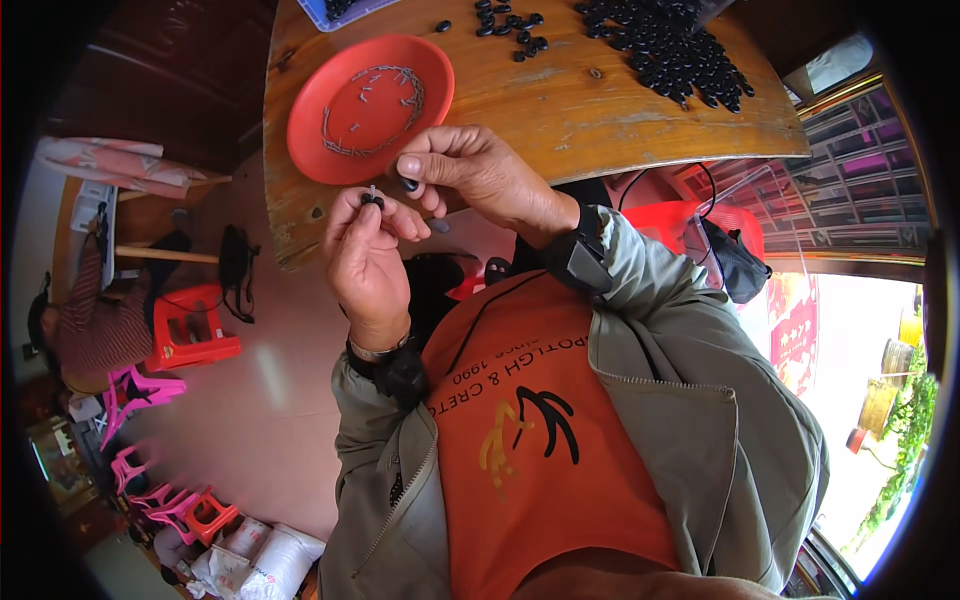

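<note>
My left hand (370,265) pinches a small black plastic part (372,200) between thumb and fingertips. A thin metal pin (373,189) stands up from that part. Close beside it, my right hand (475,175) is closed on a glossy black oval piece (409,184), held under the thumb. The two pieces are near each other but apart. Just beyond my hands, a round red plate (308,110) sits on the wooden table, with many small grey metal pins (400,78) scattered and ringed inside it.
The wooden table (560,120) has a curved, worn near edge. A large heap of black oval pieces (675,60) lies at its far right, a smaller cluster (510,25) at far centre. A blue-white tray (345,12) stands far left. Red stools (195,325) and a seated person (100,325) are at left.
</note>
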Demonstrator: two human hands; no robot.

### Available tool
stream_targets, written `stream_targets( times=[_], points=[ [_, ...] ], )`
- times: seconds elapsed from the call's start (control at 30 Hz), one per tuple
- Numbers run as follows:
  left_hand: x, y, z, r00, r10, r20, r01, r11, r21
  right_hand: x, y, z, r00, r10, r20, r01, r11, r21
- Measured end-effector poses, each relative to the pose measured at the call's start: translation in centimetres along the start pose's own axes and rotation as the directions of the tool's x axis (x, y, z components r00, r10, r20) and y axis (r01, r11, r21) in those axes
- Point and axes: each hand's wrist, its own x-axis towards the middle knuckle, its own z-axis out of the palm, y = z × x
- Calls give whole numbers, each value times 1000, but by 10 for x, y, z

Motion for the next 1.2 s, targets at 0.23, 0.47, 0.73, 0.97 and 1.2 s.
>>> stream_targets(
  times=[0.23,0.47,0.73,0.97,1.2],
  points=[
    [-2,2,1,998,44,-46,-42,998,37,-1,5,4,999,-26,24,26,1000,-5],
    [-3,1,-3,997,74,-11,-73,995,74,-2,4,2,998,-14,54,15,1000,-24],
    [-4,-4,-7,997,66,-40,-64,997,45,-1,2,16,998,-28,-61,20,992,-126],
    [-3,-2,-6,988,108,-111,-105,994,37,-1,10,9,996,-95,6,94,978,-184],
    [-4,2,-7,988,-2,-153,37,974,224,-2,-9,12,987,35,-157,-67,977,-201]
  ],
)
